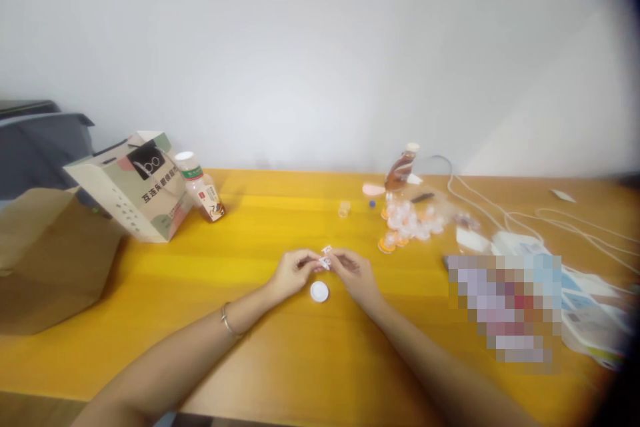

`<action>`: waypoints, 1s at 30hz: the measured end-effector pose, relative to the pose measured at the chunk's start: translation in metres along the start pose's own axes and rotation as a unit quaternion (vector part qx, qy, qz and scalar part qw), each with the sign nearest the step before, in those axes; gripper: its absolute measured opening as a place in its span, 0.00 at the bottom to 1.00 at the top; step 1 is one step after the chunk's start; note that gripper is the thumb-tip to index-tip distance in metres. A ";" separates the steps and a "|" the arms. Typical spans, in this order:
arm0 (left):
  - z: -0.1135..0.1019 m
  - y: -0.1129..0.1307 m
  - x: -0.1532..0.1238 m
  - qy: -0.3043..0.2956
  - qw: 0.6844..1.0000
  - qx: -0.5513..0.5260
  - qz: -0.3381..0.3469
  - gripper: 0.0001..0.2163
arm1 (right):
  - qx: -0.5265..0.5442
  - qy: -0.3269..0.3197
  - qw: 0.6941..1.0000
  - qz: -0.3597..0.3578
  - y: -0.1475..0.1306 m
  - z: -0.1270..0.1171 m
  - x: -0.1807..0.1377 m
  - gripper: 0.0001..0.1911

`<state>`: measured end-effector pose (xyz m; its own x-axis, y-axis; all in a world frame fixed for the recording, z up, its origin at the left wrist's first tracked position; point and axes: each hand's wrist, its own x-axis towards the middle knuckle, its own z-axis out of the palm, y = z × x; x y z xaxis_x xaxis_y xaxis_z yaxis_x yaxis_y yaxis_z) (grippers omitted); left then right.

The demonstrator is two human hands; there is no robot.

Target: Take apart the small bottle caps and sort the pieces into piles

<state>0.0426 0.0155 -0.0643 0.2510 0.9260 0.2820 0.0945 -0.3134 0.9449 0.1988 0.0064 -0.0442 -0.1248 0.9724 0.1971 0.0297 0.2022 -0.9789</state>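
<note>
Over the middle of the table, my left hand [295,273] and my right hand [354,273] meet at the fingertips. Both are closed, pinching a small white piece with dark marks [325,260] between them; blur hides what kind of thing it is. On the wood just below my fingers lies a round white lid-like disc [319,291], apart from both hands. A bracelet [228,321] circles my left wrist.
Left on the table [240,373] stand a brown paper bag [55,260], a printed bag [135,193] and a bottle [201,188]. Clear cups with orange bases [407,221], a dark drink bottle [401,168], white cables [480,200] and packets [585,313] occupy the right.
</note>
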 end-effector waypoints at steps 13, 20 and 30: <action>0.000 -0.007 0.005 -0.004 0.995 -0.085 -0.057 0.12 | 0.052 0.026 0.997 0.052 0.004 0.002 0.004 0.14; -0.001 -0.001 -0.002 -0.029 0.997 0.024 0.066 0.16 | 0.070 0.020 0.995 0.071 0.009 0.000 0.006 0.12; -0.002 0.005 -0.007 0.013 0.977 0.144 0.154 0.10 | 0.031 0.015 0.998 0.052 0.004 0.002 0.004 0.09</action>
<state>0.0389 0.0075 -0.0608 0.2861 0.7819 0.5539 0.2855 -0.6214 0.7297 0.1967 0.0112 -0.0477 -0.0953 0.9909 0.0952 -0.0208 0.0936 -0.9954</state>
